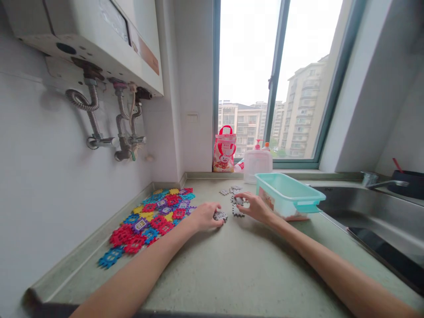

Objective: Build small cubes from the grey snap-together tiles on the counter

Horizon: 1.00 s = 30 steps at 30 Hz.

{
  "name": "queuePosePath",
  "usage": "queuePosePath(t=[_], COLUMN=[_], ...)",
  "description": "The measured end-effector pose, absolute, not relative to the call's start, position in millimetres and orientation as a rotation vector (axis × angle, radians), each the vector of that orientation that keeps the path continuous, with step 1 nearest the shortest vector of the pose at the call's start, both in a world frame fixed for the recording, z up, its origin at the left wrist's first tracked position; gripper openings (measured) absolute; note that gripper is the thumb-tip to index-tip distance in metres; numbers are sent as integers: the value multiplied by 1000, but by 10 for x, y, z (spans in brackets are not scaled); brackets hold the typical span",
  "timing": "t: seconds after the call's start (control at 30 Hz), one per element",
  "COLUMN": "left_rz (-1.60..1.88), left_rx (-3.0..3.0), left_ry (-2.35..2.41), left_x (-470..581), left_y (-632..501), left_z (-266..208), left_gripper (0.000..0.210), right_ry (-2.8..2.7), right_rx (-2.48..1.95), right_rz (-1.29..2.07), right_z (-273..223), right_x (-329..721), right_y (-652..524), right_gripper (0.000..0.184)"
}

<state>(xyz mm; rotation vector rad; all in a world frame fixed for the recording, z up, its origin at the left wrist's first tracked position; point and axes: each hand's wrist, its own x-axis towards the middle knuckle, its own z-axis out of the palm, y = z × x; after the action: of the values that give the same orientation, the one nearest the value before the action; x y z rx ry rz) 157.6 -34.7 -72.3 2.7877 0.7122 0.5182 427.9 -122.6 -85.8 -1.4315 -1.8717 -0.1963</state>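
My left hand [206, 215] is closed around a grey-white plastic interlocking block [220, 216] with toothed edges, held at the counter's surface. My right hand [253, 206] pinches another grey-white interlocking block [238, 201] between thumb and fingers. Beneath and beside that one lie more grey-white blocks [237, 212], partly covered by the fingers. A few loose grey-white blocks [225, 192] rest farther back. To the left of my left hand spreads a layer of red, blue, yellow and purple interlocking blocks [162, 224], some with window-like cutouts.
A mint-green plastic bin [281, 179] stands right of my right hand, beside the steel sink [334, 199]. Behind it are a translucent jug [257, 162] and a pink bag [224, 152] by the window. A water heater [99, 39] with pipes hangs at upper left over the counter [212, 269].
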Motion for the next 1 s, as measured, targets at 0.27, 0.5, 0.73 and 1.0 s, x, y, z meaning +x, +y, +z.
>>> queuePosePath(t=[0.27, 0.5, 0.73, 1.0], left_rz=[447, 418, 538, 616], left_rx=[2825, 2823, 2979, 2776], left_ry=[695, 557, 805, 1312], left_x=[1486, 1483, 1395, 2000], left_y=[-276, -315, -321, 220], left_z=[-731, -720, -556, -304], left_gripper=[41, 40, 39, 48], right_ry=[-1903, -2122, -2267, -2330], right_rx=[-1421, -1438, -1346, -1350], right_rz=[-158, -99, 87, 155], right_z=[-1070, -982, -781, -706], right_x=[4340, 4316, 4160, 3987], right_y=[-1260, -1361, -1564, -1608], right_gripper=[45, 30, 41, 42])
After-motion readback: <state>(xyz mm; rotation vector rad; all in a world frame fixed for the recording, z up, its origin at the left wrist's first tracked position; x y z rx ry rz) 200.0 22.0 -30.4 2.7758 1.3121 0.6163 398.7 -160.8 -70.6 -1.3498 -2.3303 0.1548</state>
